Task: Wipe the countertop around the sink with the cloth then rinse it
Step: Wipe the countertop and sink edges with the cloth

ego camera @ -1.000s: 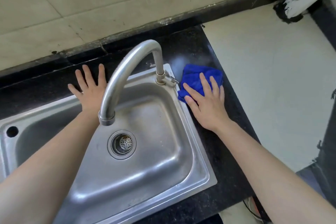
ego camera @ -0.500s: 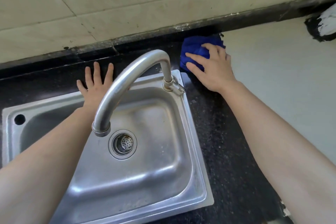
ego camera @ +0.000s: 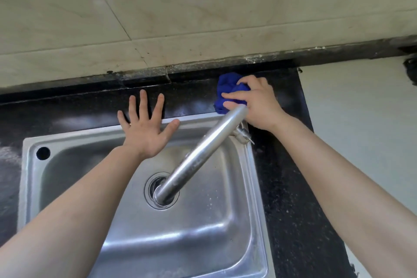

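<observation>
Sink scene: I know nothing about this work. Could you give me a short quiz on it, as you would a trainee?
1. Which of the two hands holds the blue cloth?
2. True or false: the left hand is spread open over the back rim of the sink.
3. On the countertop, the cloth sits: (a) behind the base of the faucet, (b) in front of the sink, (c) left of the sink.

Key: 1. the right hand; 2. true; 3. a.
</observation>
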`<state>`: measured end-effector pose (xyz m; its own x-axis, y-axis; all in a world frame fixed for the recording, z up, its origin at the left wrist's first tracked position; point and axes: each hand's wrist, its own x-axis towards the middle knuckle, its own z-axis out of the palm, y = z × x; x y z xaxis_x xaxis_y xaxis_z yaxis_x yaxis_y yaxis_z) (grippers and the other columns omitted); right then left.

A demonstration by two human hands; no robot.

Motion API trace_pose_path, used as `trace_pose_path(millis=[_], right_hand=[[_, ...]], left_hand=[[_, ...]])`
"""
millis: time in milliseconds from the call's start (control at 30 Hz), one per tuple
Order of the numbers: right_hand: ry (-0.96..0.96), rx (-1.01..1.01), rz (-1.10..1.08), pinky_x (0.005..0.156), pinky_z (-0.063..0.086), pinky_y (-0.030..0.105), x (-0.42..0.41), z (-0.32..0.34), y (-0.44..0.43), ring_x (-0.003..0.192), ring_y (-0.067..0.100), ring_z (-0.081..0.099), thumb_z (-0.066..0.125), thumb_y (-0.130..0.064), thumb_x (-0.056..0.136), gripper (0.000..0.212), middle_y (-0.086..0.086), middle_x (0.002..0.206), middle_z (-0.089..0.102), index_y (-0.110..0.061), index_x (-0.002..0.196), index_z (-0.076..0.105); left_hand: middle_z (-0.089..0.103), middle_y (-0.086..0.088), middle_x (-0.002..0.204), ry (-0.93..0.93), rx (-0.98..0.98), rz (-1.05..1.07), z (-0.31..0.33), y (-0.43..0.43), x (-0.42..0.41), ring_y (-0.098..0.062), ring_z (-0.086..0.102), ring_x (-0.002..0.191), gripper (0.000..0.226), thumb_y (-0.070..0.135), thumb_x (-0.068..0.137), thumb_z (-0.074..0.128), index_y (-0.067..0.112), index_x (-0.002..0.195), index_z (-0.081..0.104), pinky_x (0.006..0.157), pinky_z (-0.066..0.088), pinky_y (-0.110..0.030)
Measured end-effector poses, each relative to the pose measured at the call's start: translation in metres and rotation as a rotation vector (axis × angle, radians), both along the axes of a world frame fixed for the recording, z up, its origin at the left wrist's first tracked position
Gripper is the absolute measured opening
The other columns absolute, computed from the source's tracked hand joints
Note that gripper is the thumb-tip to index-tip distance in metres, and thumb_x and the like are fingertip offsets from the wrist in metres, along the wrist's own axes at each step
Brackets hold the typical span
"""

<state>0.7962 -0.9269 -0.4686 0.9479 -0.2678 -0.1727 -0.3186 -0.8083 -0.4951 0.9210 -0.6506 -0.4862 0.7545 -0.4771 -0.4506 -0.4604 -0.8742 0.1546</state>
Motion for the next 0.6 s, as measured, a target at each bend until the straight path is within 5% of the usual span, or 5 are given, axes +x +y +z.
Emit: trace_pose_path(millis=[200, 433, 600], right_hand=[[0.040, 0.036, 0.327, 0.098, 0.036, 0.034, 0.059, 0.005, 0.014, 0.107, 0.022, 0.042, 0.069, -0.053, 0.088, 0.032, 0.000, 0.131, 0.052, -0.040, 0.118, 0.073], [0.014, 0.020, 0.103, 0.105, 0.036, 0.035, -0.015, 0.012, -0.069, 0.111, 0.025, 0.045, 0.064, -0.062, 0.080, 0.039, -0.003, 0.130, 0.055, -0.044, 0.115, 0.071], [-0.020, -0.096, 0.286, 0.097, 0.042, 0.043, 0.017, 0.004, -0.031, 0.107, 0.027, 0.043, 0.059, -0.062, 0.089, 0.040, 0.003, 0.128, 0.052, -0.042, 0.122, 0.069]], left_hand=[[-0.021, -0.002, 0.165, -0.013, 0.000, 0.012, -0.001, 0.000, 0.000, -0.028, -0.022, 0.151, 0.090, 0.086, 0.078, 0.010, 0.044, 0.156, -0.006, 0.117, -0.010, -0.061], [-0.026, -0.001, 0.164, 0.015, 0.021, 0.002, 0.003, -0.001, -0.001, -0.028, -0.026, 0.149, 0.085, 0.083, 0.082, 0.009, 0.045, 0.155, -0.013, 0.117, -0.013, -0.060], [-0.029, -0.001, 0.163, 0.021, 0.040, -0.004, 0.003, 0.000, -0.002, -0.027, -0.028, 0.148, 0.084, 0.082, 0.082, 0.007, 0.045, 0.154, -0.016, 0.116, -0.014, -0.059]])
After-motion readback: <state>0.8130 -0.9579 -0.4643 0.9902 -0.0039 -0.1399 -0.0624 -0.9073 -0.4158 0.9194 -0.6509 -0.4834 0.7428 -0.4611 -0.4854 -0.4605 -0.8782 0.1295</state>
